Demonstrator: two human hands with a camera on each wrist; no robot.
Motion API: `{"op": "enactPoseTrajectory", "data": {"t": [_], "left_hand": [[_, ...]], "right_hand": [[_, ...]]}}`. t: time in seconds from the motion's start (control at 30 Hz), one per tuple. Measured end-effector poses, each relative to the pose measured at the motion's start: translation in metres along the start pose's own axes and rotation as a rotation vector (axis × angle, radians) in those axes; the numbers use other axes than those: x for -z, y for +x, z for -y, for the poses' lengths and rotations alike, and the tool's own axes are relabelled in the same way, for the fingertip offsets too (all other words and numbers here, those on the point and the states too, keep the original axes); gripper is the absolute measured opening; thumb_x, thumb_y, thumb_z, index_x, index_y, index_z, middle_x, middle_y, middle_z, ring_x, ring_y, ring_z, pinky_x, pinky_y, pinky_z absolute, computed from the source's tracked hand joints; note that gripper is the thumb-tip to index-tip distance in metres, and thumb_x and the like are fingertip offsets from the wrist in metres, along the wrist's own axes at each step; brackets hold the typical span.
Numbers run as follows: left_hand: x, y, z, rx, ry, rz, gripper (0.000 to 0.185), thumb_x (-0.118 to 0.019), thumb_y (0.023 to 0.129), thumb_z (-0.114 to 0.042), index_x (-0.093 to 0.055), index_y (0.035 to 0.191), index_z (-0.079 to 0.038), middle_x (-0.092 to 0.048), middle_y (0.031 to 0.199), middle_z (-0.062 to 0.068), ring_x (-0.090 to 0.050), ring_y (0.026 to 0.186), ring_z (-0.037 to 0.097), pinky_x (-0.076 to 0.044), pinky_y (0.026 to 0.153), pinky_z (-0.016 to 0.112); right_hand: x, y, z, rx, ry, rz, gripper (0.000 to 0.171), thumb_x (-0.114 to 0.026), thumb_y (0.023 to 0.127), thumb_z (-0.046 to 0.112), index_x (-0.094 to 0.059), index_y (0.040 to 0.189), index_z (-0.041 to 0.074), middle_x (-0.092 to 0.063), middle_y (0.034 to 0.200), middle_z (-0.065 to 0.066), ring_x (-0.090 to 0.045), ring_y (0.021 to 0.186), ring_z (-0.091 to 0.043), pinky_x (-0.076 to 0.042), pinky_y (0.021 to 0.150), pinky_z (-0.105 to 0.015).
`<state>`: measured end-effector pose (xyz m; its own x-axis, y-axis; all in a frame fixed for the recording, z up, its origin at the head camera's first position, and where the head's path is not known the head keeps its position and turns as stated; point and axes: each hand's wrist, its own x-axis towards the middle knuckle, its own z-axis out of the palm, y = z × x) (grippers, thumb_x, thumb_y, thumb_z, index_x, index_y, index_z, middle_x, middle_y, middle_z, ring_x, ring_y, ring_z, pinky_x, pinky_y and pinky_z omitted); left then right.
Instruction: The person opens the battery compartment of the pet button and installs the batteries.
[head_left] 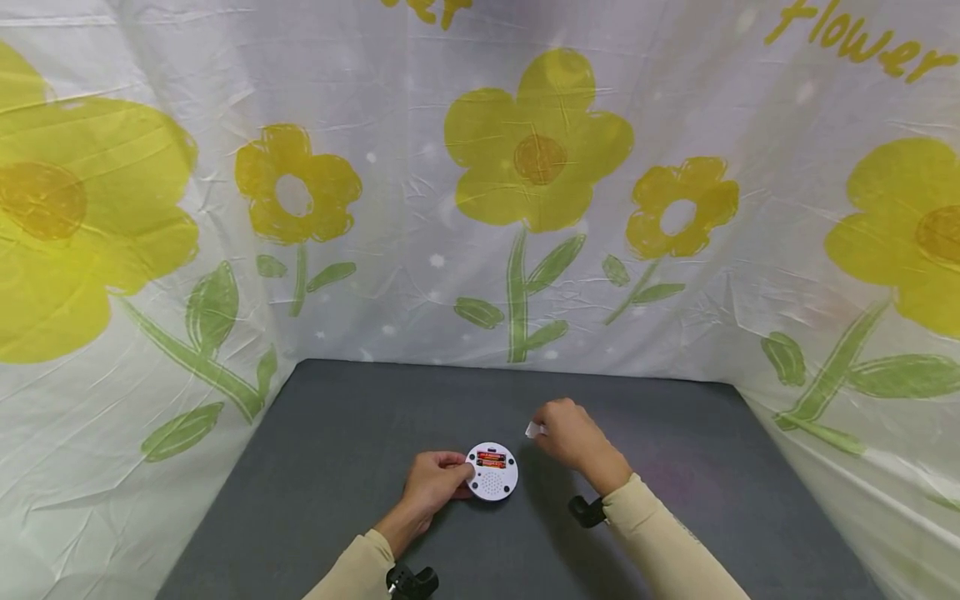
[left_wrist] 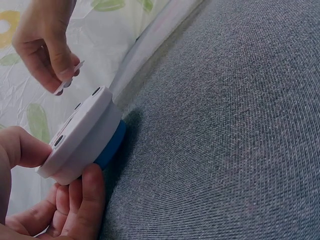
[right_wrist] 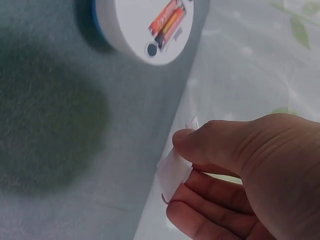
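White round plastic device (head_left: 492,472) — left hand (head_left: 433,486) grasping; right hand (head_left: 573,435) pinching thin cover (head_left: 533,430).

Smooth plastic on rough grey cloth

Your round device (head_left: 492,472) has a smooth, matt white plastic back with a blue rim (left_wrist: 111,144), and its batteries (right_wrist: 169,18) look glossy. The small cover (right_wrist: 173,172) you pinch is thin white plastic. The desk (head_left: 315,450) wears coarse woven grey fabric; the backdrop (head_left: 420,208) is creased, faintly shiny printed sheeting.
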<state>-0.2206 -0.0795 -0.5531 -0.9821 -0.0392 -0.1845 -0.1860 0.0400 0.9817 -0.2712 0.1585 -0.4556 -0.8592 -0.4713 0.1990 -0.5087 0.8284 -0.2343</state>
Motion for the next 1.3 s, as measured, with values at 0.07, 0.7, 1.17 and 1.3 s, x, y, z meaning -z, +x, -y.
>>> {"op": "enactPoseTrajectory", "data": {"t": [0.07,0.7,1.17,1.3], "left_hand": [[0.0,0.0,0.0,-0.001,-0.003,0.002,0.029,-0.075,0.086,-0.003,-0.074,0.111,0.011,-0.076,0.09,0.01,-0.073,0.074,0.015,-0.068,0.067,0.033],[0.001,-0.001,0.0,-0.01,-0.008,0.016,0.027,-0.074,0.086,-0.004,-0.074,0.11,0.01,-0.076,0.09,0.01,-0.074,0.076,0.016,-0.068,0.068,0.034],[0.001,-0.001,0.0,-0.02,-0.006,0.003,0.027,-0.073,0.086,-0.005,-0.074,0.109,0.01,-0.076,0.089,0.009,-0.073,0.074,0.015,-0.068,0.067,0.032],[0.001,-0.001,0.0,-0.021,-0.005,0.001,0.027,-0.074,0.086,-0.005,-0.074,0.108,0.01,-0.075,0.089,0.009,-0.073,0.075,0.015,-0.068,0.067,0.032]], "right_hand": [[-0.001,0.001,0.004,0.017,-0.003,0.003,0.004,-0.081,0.088,0.002,-0.082,0.091,0.004,-0.077,0.087,-0.008,-0.07,0.076,-0.022,-0.061,0.067,-0.043],[-0.017,0.009,0.031,0.114,0.0,0.015,0.013,-0.084,0.088,0.003,-0.083,0.101,0.003,-0.077,0.095,-0.011,-0.074,0.085,-0.026,-0.063,0.068,-0.042],[-0.03,0.009,0.044,0.173,-0.007,0.025,0.014,-0.088,0.091,0.013,-0.083,0.102,0.006,-0.077,0.094,-0.007,-0.073,0.085,-0.023,-0.061,0.065,-0.033],[-0.032,0.009,0.048,0.199,-0.013,0.008,0.015,-0.09,0.089,0.016,-0.084,0.1,0.008,-0.076,0.09,-0.006,-0.073,0.082,-0.022,-0.061,0.064,-0.033]]}}
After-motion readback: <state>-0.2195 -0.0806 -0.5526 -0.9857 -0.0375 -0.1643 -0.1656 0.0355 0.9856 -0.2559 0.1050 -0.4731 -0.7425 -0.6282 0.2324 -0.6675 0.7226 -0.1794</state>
